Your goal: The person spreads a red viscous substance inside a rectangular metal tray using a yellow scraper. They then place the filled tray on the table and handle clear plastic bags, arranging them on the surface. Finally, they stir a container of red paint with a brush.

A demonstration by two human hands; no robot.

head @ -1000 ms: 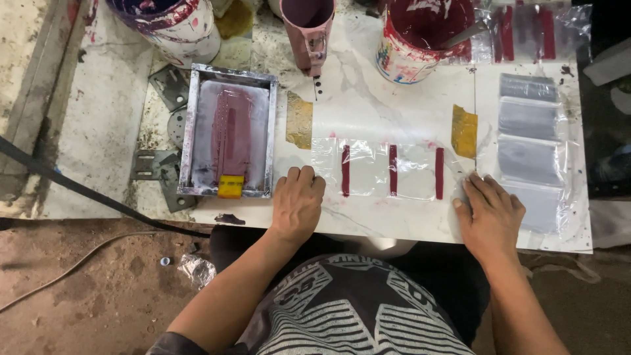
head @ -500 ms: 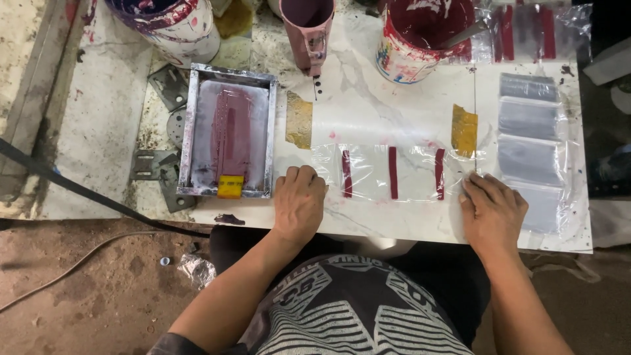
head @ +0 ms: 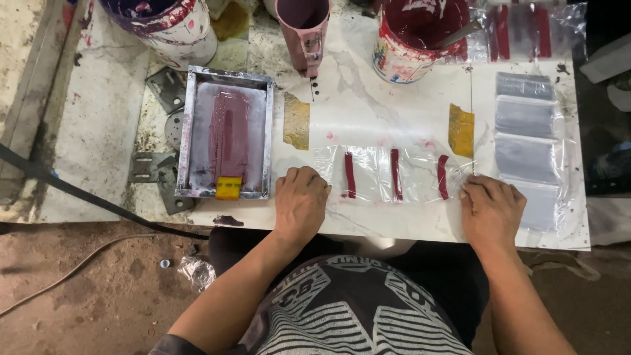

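Since a moment ago the clear plastic strip (head: pixel 394 174) with three red bars has crumpled slightly between my hands. My left hand (head: pixel 299 200) pinches its left end, my right hand (head: pixel 490 210) its right end, on the white table (head: pixel 388 112).

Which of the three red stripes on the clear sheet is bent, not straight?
The red stripe nearest the right hand, at the sheet's right end. It curves where the clear sheet is lifting; the middle stripe and left stripe run straight.
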